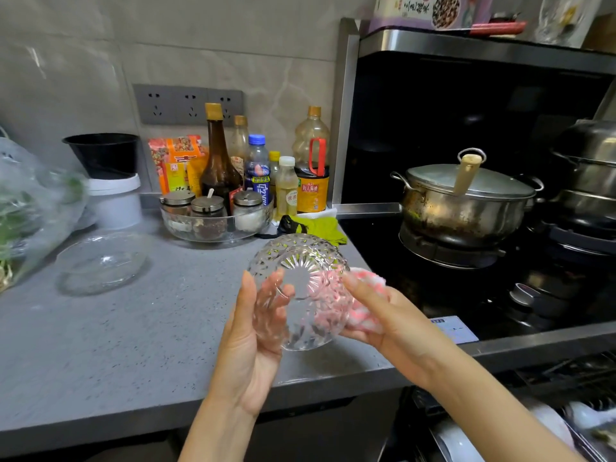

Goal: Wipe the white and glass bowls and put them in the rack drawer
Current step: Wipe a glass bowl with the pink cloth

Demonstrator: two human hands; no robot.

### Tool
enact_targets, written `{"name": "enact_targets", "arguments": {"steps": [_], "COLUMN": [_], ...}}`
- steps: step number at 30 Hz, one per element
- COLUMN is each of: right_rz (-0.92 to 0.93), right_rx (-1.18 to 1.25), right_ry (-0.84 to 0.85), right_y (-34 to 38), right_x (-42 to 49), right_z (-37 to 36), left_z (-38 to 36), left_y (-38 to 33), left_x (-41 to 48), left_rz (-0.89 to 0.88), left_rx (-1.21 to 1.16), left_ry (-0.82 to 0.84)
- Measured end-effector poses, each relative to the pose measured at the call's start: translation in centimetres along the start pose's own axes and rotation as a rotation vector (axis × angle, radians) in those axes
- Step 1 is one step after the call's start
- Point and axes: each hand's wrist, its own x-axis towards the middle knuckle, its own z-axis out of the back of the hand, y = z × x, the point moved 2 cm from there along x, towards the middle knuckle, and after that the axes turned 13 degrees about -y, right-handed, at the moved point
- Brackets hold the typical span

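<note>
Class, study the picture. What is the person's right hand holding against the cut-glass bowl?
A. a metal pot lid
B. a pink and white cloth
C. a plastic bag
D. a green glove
B: the right hand holds a pink and white cloth against the side of the cut-glass bowl, which the left hand grips.

- Cut-glass bowl [298, 288]: clear, glossy, faceted.
- Cloth [365, 315]: pink-and-white, fluffy.
- Surface [116, 345]: grey, speckled, matt.
- Pot [463, 201]: shiny metal, stained; wooden lid handle.
- Smooth glass bowl [101, 261] near the surface's left edge.
</note>
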Motion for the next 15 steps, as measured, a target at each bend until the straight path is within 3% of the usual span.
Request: {"name": "enact_targets", "arguments": {"steps": [4, 8, 12, 15], "right_rz": [0.13, 0.609, 1.158, 1.181], "right_rx": [0.004, -0.236, -0.823, -0.824], "right_ry": [-0.091, -0.162, -0.115, -0.138], "right_y": [0.1, 0.3, -1.1, -1.5], "right_x": [0.6, -0.3, -1.4, -1.0], "right_z": [0.0, -1.5, -3.9, -3.6], "left_z": [-0.5, -1.2, -1.7, -1.4], "left_y": [-0.6, -0.4, 0.2, -0.1], "left_x": [-0.8, -1.6, -2.2, -2.1], "left_rz": [-0.094, -0.161, -0.204, -0.221], "left_rx": [0.032, 0.095, 0.181, 0.135], "left_ry": [-0.111, -0.098, -0.058, -0.079]}}
